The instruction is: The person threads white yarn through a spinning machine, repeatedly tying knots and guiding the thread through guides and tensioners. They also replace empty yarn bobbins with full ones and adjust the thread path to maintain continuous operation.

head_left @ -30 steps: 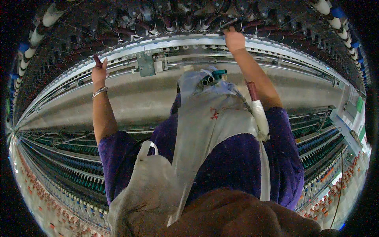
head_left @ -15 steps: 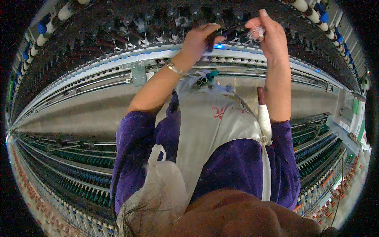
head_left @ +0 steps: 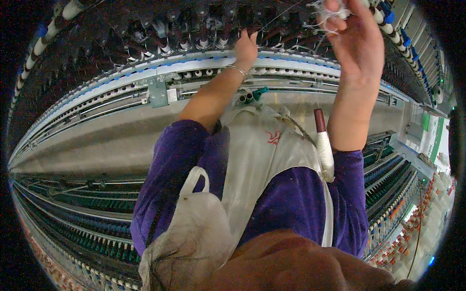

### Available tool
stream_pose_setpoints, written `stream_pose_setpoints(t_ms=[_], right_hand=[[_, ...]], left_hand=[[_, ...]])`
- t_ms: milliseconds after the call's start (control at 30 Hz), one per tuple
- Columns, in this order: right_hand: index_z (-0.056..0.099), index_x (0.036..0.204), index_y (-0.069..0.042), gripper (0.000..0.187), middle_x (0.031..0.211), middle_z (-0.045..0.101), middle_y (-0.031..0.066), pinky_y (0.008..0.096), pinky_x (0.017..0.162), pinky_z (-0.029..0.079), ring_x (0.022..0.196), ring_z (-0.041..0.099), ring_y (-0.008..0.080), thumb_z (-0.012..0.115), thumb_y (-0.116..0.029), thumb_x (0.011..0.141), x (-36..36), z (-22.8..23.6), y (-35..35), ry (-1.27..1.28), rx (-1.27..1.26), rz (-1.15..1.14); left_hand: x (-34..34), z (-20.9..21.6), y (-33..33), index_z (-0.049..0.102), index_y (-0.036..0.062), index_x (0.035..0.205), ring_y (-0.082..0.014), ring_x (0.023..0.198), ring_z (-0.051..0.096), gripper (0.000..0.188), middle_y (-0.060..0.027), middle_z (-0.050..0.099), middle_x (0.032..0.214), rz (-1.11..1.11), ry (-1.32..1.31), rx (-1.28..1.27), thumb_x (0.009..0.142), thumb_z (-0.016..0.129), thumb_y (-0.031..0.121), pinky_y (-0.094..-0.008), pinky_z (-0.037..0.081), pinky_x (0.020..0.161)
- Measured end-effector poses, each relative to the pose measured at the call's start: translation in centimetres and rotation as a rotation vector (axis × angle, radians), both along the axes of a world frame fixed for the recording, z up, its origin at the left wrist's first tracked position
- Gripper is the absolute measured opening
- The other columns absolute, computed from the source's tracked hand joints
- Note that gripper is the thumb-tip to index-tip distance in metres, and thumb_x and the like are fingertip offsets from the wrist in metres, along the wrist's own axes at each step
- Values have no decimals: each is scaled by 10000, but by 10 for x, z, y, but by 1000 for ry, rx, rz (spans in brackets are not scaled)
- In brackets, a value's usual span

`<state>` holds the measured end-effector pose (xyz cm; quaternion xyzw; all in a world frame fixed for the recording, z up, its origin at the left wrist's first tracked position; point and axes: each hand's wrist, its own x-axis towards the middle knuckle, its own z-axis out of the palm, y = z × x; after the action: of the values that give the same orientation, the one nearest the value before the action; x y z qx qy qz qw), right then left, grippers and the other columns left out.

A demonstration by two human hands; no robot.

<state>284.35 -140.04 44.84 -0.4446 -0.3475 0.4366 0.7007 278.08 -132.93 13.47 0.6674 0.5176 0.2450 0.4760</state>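
My left hand (head_left: 246, 51) is at the row of spindles on the spinning frame, its fingers closed; what they grip is hidden behind the hand. Higher up and to the right, my right hand (head_left: 359, 48) has its fingers curled round a tangle of loose white yarn (head_left: 335, 14). A thin thread (head_left: 281, 15) runs slantwise from near my left fingertips toward the upper edge by my right hand. Dark brown bobbins (head_left: 184, 30) stand along the spindle row about my left hand.
A bobbin wound with white yarn (head_left: 324, 145) stands upright at the right side of my pale apron (head_left: 252, 145). Green and dark tubes (head_left: 250, 96) poke out at the apron's front. A long metal rail (head_left: 116, 80) with a bracket (head_left: 158, 92) crosses below the spindles.
My left hand has reached forward to the spindles; the dark tube seen in it before no longer shows clearly. My right hand has moved up and right with the white yarn.
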Motion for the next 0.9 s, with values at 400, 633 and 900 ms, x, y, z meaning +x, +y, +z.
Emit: stream_pose_setpoints(t_ms=[400, 633, 900], right_hand=[[647, 987, 28, 282, 770, 602, 21, 178, 557, 337, 657, 487, 59, 542, -222, 912, 39, -57, -11, -161, -61, -270], [673, 1042, -61, 300, 975, 679, 78, 322, 818, 473, 879, 613, 161, 649, -287, 846, 20, -286, -53, -180, -751, 258], [668, 833, -19, 179, 727, 637, 91, 314, 612, 464, 672, 588, 134, 626, -193, 845, -39, -149, -43, -686, 60, 781]], left_hand=[[-71, 104, -22, 337, 23, 1326, -290, 1181, 467, 525, -180, 392, 1349, -216, -610, 292, 859, 564, 102, -380, 399, 988], [-139, 441, 61, 591, -12, 1068, -202, 830, 594, 207, -120, 618, 937, 8, -345, 999, 892, 533, 79, -327, 501, 747], [15, 571, 171, 602, -17, 780, -130, 436, 342, 128, -75, 486, 613, -362, 418, 726, 827, 498, 41, -312, 284, 443]])
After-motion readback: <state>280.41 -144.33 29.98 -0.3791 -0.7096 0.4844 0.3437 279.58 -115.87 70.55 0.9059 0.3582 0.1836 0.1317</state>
